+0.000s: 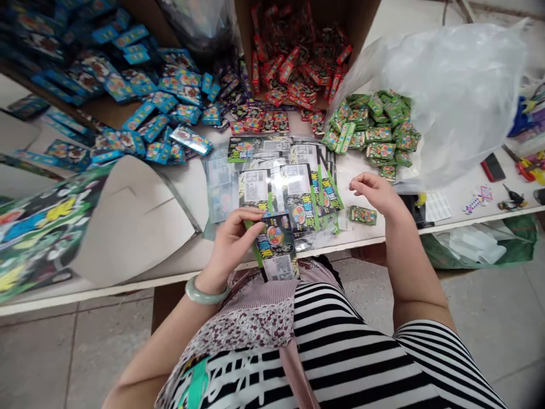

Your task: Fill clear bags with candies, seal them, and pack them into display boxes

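Green foil packet: one lies alone on the counter near its front edge, just below the right hand.

Right hand: open, fingers loosely curved, holding nothing, hanging just above the counter.

Left hand: curled around the edge of a printed card pack, gripping it with the thumb on top; a pale jade bangle circles the wrist.

Printed card pack: tilted, held over the counter's front edge, its lower end hanging past that edge towards the person's lap.

Clear-sleeved cards: a loose, overlapping spread in the middle of the counter, touching the held pack's upper end.

Counter back edge: blue packets spill from a cardboard box, red packets fill a second box, and a green packet heap sits against a clear plastic bag.

Risk: the slippery sleeves overlap near the front edge, so a careless drag could send some to the floor. A brushing wrist could also scatter the loose packets into the spread, mixing colours.
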The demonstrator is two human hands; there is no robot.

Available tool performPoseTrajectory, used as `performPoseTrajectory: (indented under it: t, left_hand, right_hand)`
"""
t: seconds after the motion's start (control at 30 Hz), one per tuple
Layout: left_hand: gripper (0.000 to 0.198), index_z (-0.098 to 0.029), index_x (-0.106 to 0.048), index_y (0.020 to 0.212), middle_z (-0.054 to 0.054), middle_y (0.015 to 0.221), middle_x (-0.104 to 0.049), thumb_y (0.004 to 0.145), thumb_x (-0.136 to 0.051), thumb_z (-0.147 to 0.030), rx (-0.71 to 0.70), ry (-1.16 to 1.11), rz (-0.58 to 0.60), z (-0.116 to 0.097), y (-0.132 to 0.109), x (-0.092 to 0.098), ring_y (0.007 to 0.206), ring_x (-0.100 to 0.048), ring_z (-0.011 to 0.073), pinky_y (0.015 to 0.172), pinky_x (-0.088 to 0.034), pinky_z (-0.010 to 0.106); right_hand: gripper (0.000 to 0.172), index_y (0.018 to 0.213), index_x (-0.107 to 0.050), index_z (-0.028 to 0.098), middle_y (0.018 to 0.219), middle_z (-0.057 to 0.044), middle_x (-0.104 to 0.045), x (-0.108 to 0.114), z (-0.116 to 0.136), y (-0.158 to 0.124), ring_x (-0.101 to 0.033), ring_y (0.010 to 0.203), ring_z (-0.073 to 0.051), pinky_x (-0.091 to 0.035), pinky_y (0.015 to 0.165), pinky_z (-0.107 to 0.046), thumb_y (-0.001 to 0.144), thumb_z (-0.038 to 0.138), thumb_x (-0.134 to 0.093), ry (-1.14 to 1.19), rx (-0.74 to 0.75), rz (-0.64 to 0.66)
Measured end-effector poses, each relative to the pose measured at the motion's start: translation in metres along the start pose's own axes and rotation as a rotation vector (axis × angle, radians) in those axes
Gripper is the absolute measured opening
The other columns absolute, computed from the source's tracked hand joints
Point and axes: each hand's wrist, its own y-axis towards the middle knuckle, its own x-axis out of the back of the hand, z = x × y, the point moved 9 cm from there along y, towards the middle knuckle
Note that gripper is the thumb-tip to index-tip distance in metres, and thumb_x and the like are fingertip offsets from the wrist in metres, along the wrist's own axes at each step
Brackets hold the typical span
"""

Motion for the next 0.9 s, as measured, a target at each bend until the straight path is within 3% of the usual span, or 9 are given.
performPoseTrajectory:
  t: [0.17,0.27,0.4,0.57,0.73,0.8,0.9]
  left_hand:
    - [0.021,-0.021,-0.064,0.091,0.003,0.092,-0.068,0.088,-0.072,-0.041,-0.019,-0.015,0.029,-0.006,-0.002,-0.011,0.091,-0.065,0.0154,0.085,-0.052,0.031]
    - [0.024,-0.021,-0.063,0.091,0.003,0.093,-0.066,0.091,-0.069,-0.045,-0.001,-0.03,0.04,-0.01,-0.004,-0.01,0.091,-0.063,0.0157,0.086,-0.05,0.032]
    - [0.028,-0.021,-0.062,0.09,0.003,0.092,-0.065,0.096,-0.059,-0.048,0.021,-0.042,0.058,-0.015,-0.006,-0.007,0.089,-0.061,0.0161,0.084,-0.048,0.032]
    - [0.033,-0.02,-0.06,0.09,0.002,0.089,-0.064,0.093,-0.063,-0.054,-0.003,-0.022,0.035,-0.01,-0.004,-0.007,0.086,-0.06,0.0155,0.081,-0.048,0.031]
    - [0.027,-0.021,-0.056,0.091,0.001,0.089,-0.063,0.09,-0.071,-0.043,-0.035,0.037,-0.06,-0.005,-0.004,-0.009,0.086,-0.06,0.0147,0.082,-0.049,0.03]
    - [0.024,-0.021,-0.054,0.093,0.001,0.091,-0.061,0.09,-0.07,-0.039,-0.06,0.058,-0.091,-0.005,-0.005,-0.008,0.086,-0.06,0.0148,0.082,-0.049,0.03]
    - [0.028,-0.022,-0.051,0.103,0.002,0.098,-0.06,0.089,-0.071,-0.037,-0.067,0.041,-0.112,-0.002,-0.008,-0.007,0.093,-0.061,0.0158,0.086,-0.051,0.031]
  right_hand:
    - [0.02,0.077,-0.066,0.023,0.086,-0.003,-0.071,-0.099,0.108,-0.032,-0.063,0.079,-0.018,-0.051,0.072,-0.033,0.086,0.041,-0.067,-0.024,0.334,0.424]
    - [0.014,0.074,-0.066,0.023,0.087,-0.003,-0.071,-0.144,0.139,-0.037,-0.064,0.08,-0.018,-0.049,0.072,-0.033,0.085,0.031,-0.066,-0.125,0.439,0.514]
    - [0.012,0.073,-0.065,0.022,0.076,-0.001,-0.069,-0.17,0.139,-0.026,-0.06,0.071,-0.017,-0.043,0.065,-0.03,0.084,0.026,-0.068,-0.241,0.369,0.547]
    - [0.015,0.073,-0.064,0.02,0.073,0.0,-0.067,-0.172,0.143,-0.025,-0.058,0.07,-0.016,-0.037,0.064,-0.029,0.085,0.028,-0.066,-0.347,0.292,0.542]
    - [0.012,0.072,-0.063,0.02,0.067,0.001,-0.062,-0.173,0.144,-0.022,-0.054,0.064,-0.014,-0.035,0.06,-0.027,0.083,0.025,-0.063,-0.394,0.265,0.516]
    - [0.013,0.072,-0.062,0.021,0.064,0.002,-0.059,-0.177,0.13,-0.016,-0.05,0.059,-0.013,-0.034,0.057,-0.027,0.082,0.028,-0.065,-0.339,0.168,0.548]
    - [0.017,0.076,-0.059,0.022,0.062,0.004,-0.055,-0.189,0.098,-0.01,-0.046,0.054,-0.012,-0.034,0.053,-0.025,0.074,0.033,-0.073,-0.116,-0.104,0.666]
